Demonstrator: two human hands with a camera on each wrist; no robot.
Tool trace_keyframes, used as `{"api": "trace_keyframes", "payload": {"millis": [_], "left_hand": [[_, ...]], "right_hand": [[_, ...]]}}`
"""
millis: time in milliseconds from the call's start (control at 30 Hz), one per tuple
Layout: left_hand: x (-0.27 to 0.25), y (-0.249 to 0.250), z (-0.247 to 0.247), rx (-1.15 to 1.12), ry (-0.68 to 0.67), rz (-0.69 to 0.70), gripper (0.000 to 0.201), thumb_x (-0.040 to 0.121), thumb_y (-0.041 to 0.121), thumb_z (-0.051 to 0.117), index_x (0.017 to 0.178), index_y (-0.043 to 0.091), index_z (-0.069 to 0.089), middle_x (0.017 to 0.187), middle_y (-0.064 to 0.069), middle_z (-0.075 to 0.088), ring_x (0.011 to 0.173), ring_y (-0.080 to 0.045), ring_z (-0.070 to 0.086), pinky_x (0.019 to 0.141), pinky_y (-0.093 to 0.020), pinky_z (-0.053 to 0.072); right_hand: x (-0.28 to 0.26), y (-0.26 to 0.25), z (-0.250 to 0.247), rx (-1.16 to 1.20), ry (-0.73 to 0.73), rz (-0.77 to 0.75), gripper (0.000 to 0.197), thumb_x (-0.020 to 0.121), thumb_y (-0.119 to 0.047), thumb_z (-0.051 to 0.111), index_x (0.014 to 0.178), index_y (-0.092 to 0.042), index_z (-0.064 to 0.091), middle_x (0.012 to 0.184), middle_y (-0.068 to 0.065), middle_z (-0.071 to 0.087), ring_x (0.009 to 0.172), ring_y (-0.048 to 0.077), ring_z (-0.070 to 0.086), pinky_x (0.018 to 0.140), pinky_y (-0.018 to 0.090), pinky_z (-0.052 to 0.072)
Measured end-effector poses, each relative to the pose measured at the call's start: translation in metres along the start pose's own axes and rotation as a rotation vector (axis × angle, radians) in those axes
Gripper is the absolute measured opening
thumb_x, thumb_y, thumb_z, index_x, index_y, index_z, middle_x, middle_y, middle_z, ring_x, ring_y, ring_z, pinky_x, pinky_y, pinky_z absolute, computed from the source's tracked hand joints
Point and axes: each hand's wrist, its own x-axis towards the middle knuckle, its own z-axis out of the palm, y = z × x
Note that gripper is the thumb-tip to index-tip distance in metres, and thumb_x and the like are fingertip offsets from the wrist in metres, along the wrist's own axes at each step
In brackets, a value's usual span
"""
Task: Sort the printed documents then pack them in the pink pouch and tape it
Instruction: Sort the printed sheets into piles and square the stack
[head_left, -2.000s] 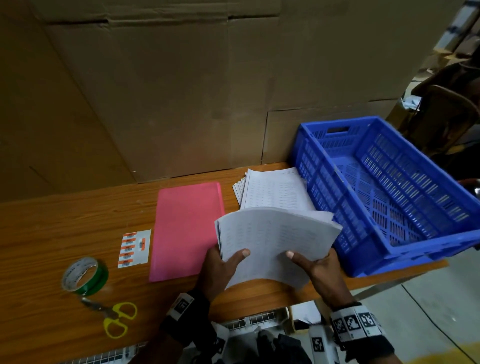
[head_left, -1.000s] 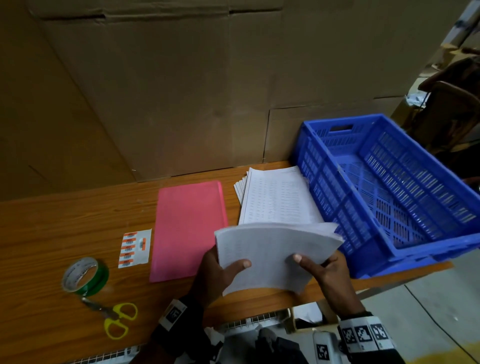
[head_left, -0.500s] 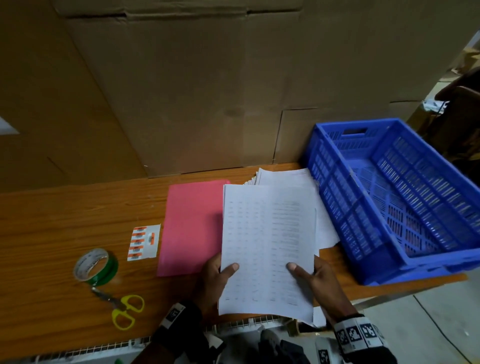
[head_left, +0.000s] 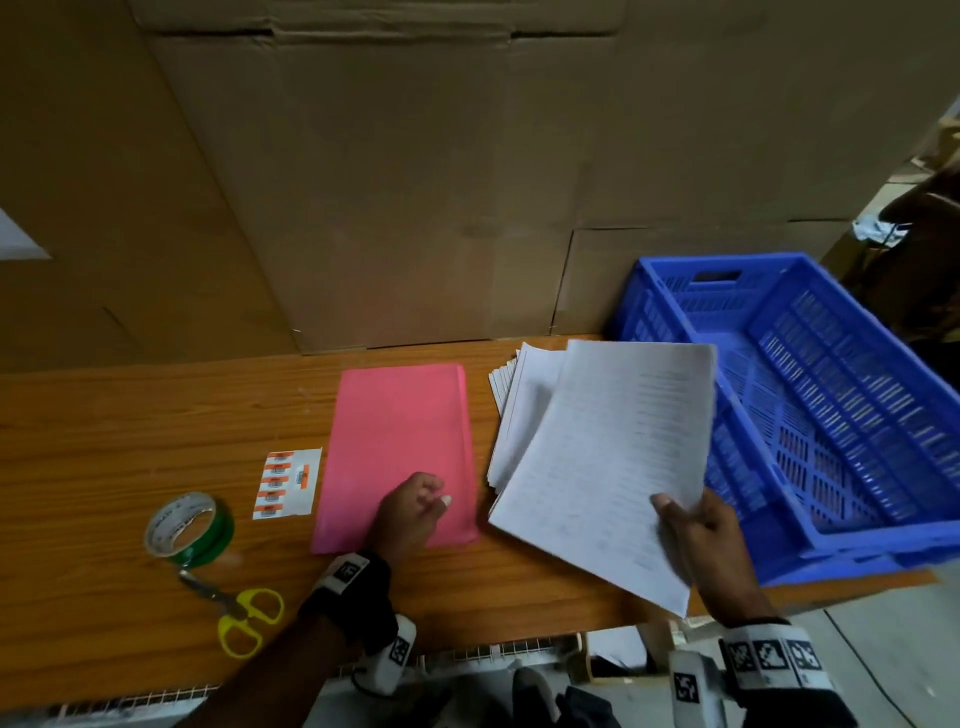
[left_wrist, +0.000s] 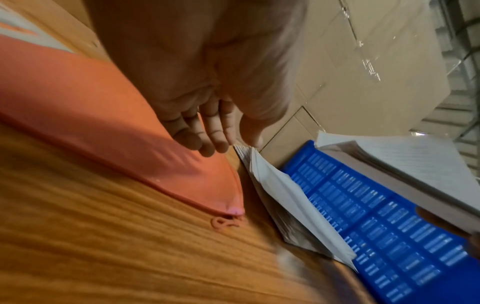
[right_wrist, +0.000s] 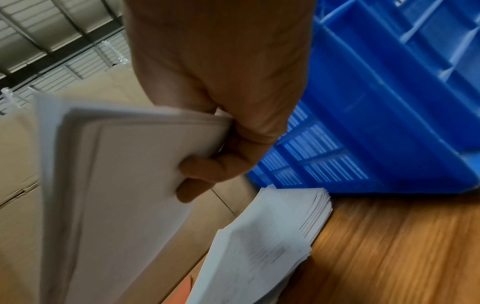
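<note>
The pink pouch (head_left: 395, 447) lies flat on the wooden table, and shows orange-pink in the left wrist view (left_wrist: 103, 123). My left hand (head_left: 431, 496) hovers over its lower right part with fingers (left_wrist: 207, 135) relaxed, holding nothing. My right hand (head_left: 675, 514) grips a stack of printed documents (head_left: 613, 457) by its near corner, thumb on top and fingers (right_wrist: 207, 170) underneath. That stack (right_wrist: 124, 185) is held tilted above a second pile of printed sheets (head_left: 519, 405) that rests fanned on the table (right_wrist: 272, 236) between pouch and crate.
A blue slatted crate (head_left: 810, 395) stands at the right and overhangs the table edge. A green tape roll (head_left: 187, 525), yellow-handled scissors (head_left: 249, 618) and a sheet of orange labels (head_left: 288, 483) lie left of the pouch. A cardboard wall (head_left: 415, 182) closes the back.
My left hand let go of the stack and moved left over the pink pouch. My right hand alone now holds the stack and has swung it right, above the pile.
</note>
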Motion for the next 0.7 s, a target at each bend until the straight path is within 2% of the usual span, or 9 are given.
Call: {"api": "trace_keyframes", "payload": {"millis": [100, 200, 267, 367, 400, 467, 533, 600, 700], "left_hand": [[0.009, 0.001, 0.017, 0.042, -0.070, 0.013, 0.022, 0.087, 0.019, 0.071, 0.108, 0.017, 0.062, 0.089, 0.001, 0.062, 0.084, -0.018, 0.061, 0.076, -0.027, 0.050], [0.010, 0.009, 0.037, 0.081, -0.085, 0.006, 0.032, 0.087, 0.021, 0.072, 0.115, 0.015, 0.058, 0.099, 0.001, 0.055, 0.092, -0.018, 0.058, 0.067, -0.022, 0.047], [0.013, 0.011, 0.046, 0.144, -0.049, -0.029, 0.041, 0.085, 0.031, 0.073, 0.119, 0.017, 0.055, 0.106, 0.002, 0.051, 0.096, -0.017, 0.056, 0.064, -0.021, 0.046], [0.019, 0.009, 0.052, 0.326, 0.027, -0.089, 0.058, 0.076, 0.059, 0.069, 0.119, 0.027, 0.047, 0.108, 0.010, 0.050, 0.092, -0.018, 0.061, 0.075, -0.033, 0.053], [0.023, 0.006, 0.053, 0.379, 0.033, -0.120, 0.060, 0.072, 0.062, 0.068, 0.117, 0.030, 0.044, 0.107, 0.011, 0.051, 0.089, -0.019, 0.063, 0.076, -0.036, 0.054], [0.025, 0.009, 0.053, 0.453, 0.030, -0.154, 0.052, 0.073, 0.044, 0.073, 0.113, 0.028, 0.044, 0.103, 0.010, 0.056, 0.088, -0.022, 0.064, 0.076, -0.038, 0.055], [0.023, 0.014, 0.051, 0.425, 0.023, -0.129, 0.036, 0.078, 0.022, 0.067, 0.109, 0.024, 0.049, 0.096, 0.003, 0.063, 0.084, -0.026, 0.064, 0.072, -0.037, 0.056], [0.021, 0.015, 0.044, 0.325, 0.057, -0.112, 0.024, 0.082, 0.010, 0.057, 0.105, 0.017, 0.057, 0.090, -0.006, 0.065, 0.082, -0.029, 0.064, 0.068, -0.034, 0.055], [0.016, 0.011, 0.028, 0.228, 0.177, -0.096, 0.025, 0.087, 0.002, 0.048, 0.105, 0.009, 0.063, 0.091, -0.013, 0.067, 0.084, -0.030, 0.063, 0.066, -0.029, 0.046]], "right_hand": [[0.002, -0.002, -0.013, 0.017, 0.045, -0.011, 0.012, 0.098, -0.011, 0.061, 0.108, -0.004, 0.061, 0.093, 0.010, 0.071, 0.083, 0.025, 0.069, 0.056, 0.021, 0.054], [0.003, 0.002, -0.019, 0.014, 0.048, -0.001, 0.019, 0.098, -0.016, 0.062, 0.114, -0.006, 0.061, 0.100, 0.012, 0.073, 0.091, 0.030, 0.071, 0.068, 0.035, 0.055], [0.002, 0.004, -0.018, 0.015, 0.042, 0.003, 0.019, 0.098, -0.016, 0.062, 0.114, -0.006, 0.061, 0.101, 0.012, 0.074, 0.092, 0.030, 0.072, 0.069, 0.035, 0.055], [0.001, 0.006, -0.014, 0.035, 0.034, 0.023, 0.018, 0.097, -0.014, 0.063, 0.114, -0.006, 0.062, 0.101, 0.012, 0.074, 0.093, 0.029, 0.071, 0.070, 0.034, 0.054], [0.002, 0.006, -0.012, 0.043, 0.031, 0.027, 0.019, 0.097, -0.013, 0.063, 0.114, -0.005, 0.062, 0.102, 0.011, 0.074, 0.094, 0.029, 0.071, 0.071, 0.034, 0.055], [0.003, 0.009, -0.009, 0.054, 0.021, 0.031, 0.022, 0.097, -0.012, 0.063, 0.118, -0.004, 0.063, 0.105, 0.010, 0.074, 0.096, 0.027, 0.072, 0.072, 0.033, 0.057], [0.004, 0.010, -0.006, 0.067, 0.015, 0.041, 0.021, 0.098, -0.010, 0.062, 0.118, -0.004, 0.062, 0.104, 0.008, 0.074, 0.090, 0.020, 0.073, 0.065, 0.023, 0.058], [0.006, 0.012, -0.004, 0.085, -0.004, 0.051, 0.019, 0.098, -0.009, 0.061, 0.116, -0.004, 0.062, 0.102, 0.008, 0.074, 0.083, 0.016, 0.074, 0.060, 0.020, 0.057], [0.012, 0.015, 0.000, 0.087, -0.042, 0.083, 0.020, 0.098, -0.006, 0.060, 0.117, -0.002, 0.062, 0.103, 0.009, 0.075, 0.082, 0.017, 0.074, 0.060, 0.021, 0.058]]}}
